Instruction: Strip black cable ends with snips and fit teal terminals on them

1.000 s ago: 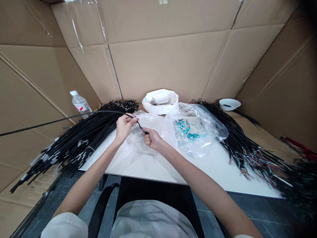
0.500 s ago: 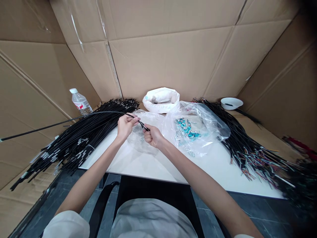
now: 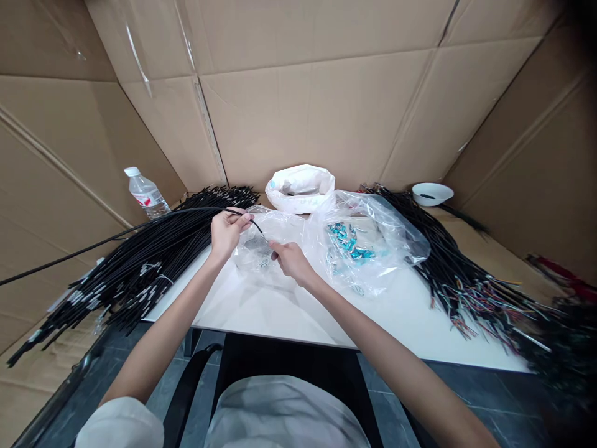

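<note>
My left hand [image 3: 225, 231] pinches a long black cable [image 3: 112, 236] near its end; the cable runs off to the left over the black cable pile [image 3: 140, 258]. My right hand [image 3: 289, 258] holds the cable's tip between its fingers, just above a small clear plastic bag [image 3: 254, 256] on the white table [image 3: 289, 311]. The two hands are a short gap apart. To the right lies a larger clear bag [image 3: 368, 242] with several teal parts inside.
A white bag [image 3: 301, 186] stands at the back. A second pile of cables with coloured wire ends [image 3: 466, 280] spreads at the right. A water bottle [image 3: 142, 193] stands back left, a white bowl [image 3: 431, 193] back right. Cardboard walls enclose the table.
My left hand has shifted slightly left and my right hand has lowered toward the small bag, so the gap between them widened. The view tilted a little.
</note>
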Tool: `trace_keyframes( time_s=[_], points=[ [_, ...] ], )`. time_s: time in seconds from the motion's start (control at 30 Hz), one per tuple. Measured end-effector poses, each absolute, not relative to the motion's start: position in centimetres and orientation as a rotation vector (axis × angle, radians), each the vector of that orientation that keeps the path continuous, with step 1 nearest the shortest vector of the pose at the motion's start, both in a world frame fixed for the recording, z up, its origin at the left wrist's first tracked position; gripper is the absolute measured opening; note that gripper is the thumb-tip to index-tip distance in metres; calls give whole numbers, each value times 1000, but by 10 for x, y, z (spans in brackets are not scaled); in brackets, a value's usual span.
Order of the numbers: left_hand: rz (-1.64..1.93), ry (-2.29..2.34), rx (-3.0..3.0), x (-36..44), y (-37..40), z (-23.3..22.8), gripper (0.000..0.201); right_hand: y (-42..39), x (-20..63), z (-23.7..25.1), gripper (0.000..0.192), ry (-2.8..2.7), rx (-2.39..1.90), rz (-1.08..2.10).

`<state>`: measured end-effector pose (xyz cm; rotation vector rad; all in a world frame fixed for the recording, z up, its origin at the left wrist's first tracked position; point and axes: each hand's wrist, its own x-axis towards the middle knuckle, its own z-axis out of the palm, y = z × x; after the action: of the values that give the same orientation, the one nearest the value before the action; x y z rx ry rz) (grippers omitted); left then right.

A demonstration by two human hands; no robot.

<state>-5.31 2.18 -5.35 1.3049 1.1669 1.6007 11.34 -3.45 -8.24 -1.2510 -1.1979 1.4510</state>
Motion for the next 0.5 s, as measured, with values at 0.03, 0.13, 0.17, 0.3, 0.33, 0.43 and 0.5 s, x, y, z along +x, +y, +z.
trace_keyframes(
  time_s=[0.03,0.13,0.17,0.3,0.33,0.43,0.5],
  points=[
    [1600,1166,1299,-52,22,-53,22,-34,113,-84,45,-1223,-1268,1393],
    [1593,1163,1287,-50,21,-52,23,-32,112,-86,45,-1264,-1314,1273],
    [1591,1162,1284,-50,21,-52,24,-31,111,-86,45,-1272,-1321,1250],
    [1585,1164,1273,-48,20,-52,26,-26,106,-87,43,-1269,-1328,1251],
    [1585,1165,1270,-47,19,-53,25,-24,105,-87,42,-1258,-1327,1264],
    [1589,1167,1265,-46,18,-54,23,-17,99,-89,40,-1212,-1324,1309],
    [1591,1171,1262,-45,18,-55,22,-13,97,-89,39,-1180,-1321,1340]
  ],
)
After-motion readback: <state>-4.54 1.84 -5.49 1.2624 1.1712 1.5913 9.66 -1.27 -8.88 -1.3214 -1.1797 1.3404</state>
